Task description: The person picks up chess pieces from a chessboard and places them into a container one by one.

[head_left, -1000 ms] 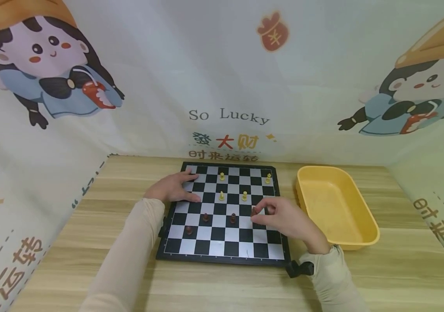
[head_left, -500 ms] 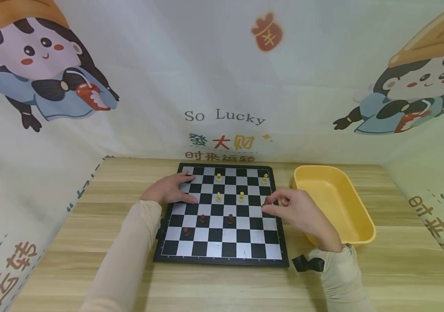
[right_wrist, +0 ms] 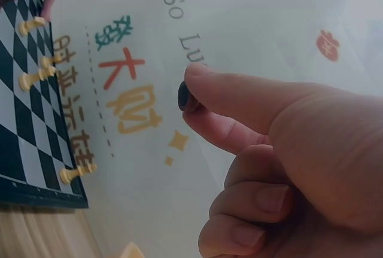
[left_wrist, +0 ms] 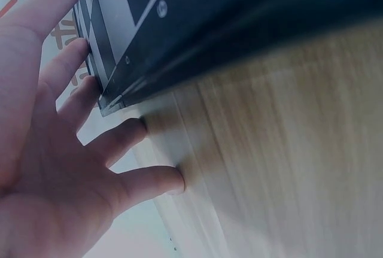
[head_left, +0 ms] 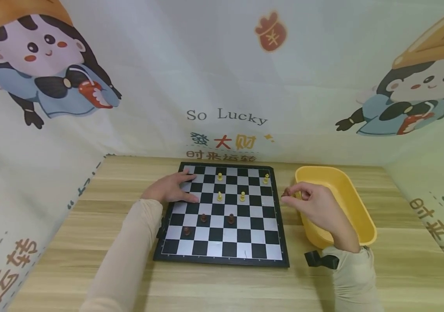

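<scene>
Between thumb and index finger, my right hand (head_left: 317,206) pinches a brown chess piece (head_left: 286,193) just off the right side of the chessboard (head_left: 215,248). In the right wrist view the dark round base of that piece (right_wrist: 185,96) pokes out from the fingertips; most of it is hidden. My left hand (head_left: 171,187) rests with spread fingers on the board's left edge. The left wrist view shows its straight fingers (left_wrist: 152,183) by the black rim. Pale yellow pieces, among them a rook (head_left: 242,196), stand on the far half. Several brown pieces, one of them (head_left: 231,219) near the middle, stand closer.
A yellow plastic basin (head_left: 364,208) stands right of the board, partly behind my right hand and forearm. Board and basin sit on a wood-grain table (head_left: 222,288). A printed cloth (head_left: 222,73) hangs behind and along both sides.
My right hand has lifted the brown piece from the board's right part and carried it right, past the board's edge toward the basin. My left hand stays in place.
</scene>
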A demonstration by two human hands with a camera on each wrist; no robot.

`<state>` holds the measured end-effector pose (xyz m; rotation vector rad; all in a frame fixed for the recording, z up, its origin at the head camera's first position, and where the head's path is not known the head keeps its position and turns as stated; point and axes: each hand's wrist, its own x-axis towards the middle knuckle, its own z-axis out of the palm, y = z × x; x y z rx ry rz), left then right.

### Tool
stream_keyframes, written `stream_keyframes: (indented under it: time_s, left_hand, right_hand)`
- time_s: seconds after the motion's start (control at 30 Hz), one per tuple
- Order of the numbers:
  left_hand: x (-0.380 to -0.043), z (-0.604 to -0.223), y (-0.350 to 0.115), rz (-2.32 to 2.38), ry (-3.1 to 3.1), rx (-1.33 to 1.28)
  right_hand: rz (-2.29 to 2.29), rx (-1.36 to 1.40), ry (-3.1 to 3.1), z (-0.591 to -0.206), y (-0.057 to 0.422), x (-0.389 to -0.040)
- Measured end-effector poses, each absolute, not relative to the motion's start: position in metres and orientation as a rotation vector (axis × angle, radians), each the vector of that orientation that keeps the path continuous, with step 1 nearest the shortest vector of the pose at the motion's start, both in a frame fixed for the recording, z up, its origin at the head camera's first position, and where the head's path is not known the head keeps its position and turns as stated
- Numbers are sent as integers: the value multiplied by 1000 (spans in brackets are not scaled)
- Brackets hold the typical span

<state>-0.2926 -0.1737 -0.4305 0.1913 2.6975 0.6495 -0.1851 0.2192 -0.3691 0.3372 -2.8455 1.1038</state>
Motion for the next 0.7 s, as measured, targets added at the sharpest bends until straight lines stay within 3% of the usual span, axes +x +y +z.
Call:
stream_keyframes:
  time_s: [0.7]
  left_hand:
    - [-290,-428,-173,653,2686,191]
  right_hand:
    - [1115,125,-2780,-363,277,-183]
